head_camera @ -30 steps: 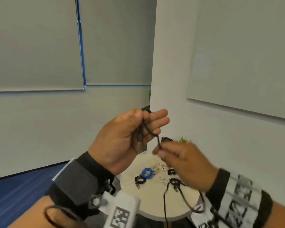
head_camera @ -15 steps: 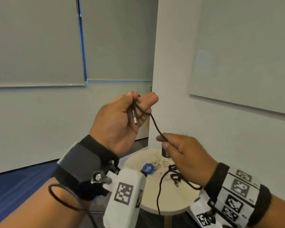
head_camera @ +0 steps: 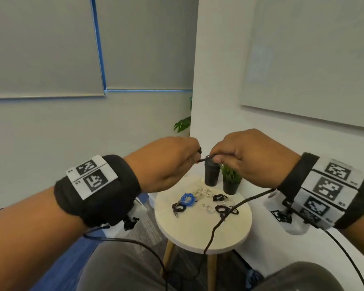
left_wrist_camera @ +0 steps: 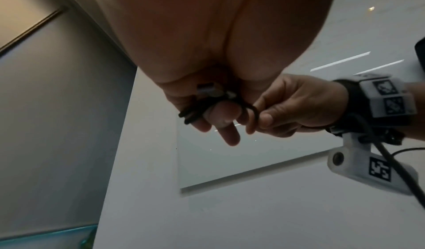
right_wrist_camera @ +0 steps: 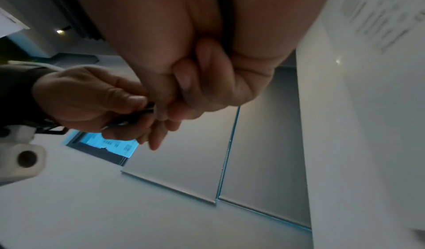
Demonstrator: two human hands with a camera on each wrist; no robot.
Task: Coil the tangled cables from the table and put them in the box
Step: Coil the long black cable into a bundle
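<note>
The round pale wooden table [head_camera: 202, 234] carries small coiled bundles, black, blue and white. Above its far edge the left hand [head_camera: 168, 162] keeps a tight grip on loops of the thin black cable [left_wrist_camera: 248, 107] wound round its fingers. Just beside it the right hand [head_camera: 250, 158] pinches the same cable, whose free length runs down-right toward the table, ready for the next wrap.

Both hands up, knuckles almost meeting

Left hand [head_camera: 168, 162] has its fingers curled with black cable [left_wrist_camera: 249, 108] looped round them; right hand [head_camera: 248, 158] pinches that same cable between thumb and forefinger, just beside the left's fingertips.
</note>
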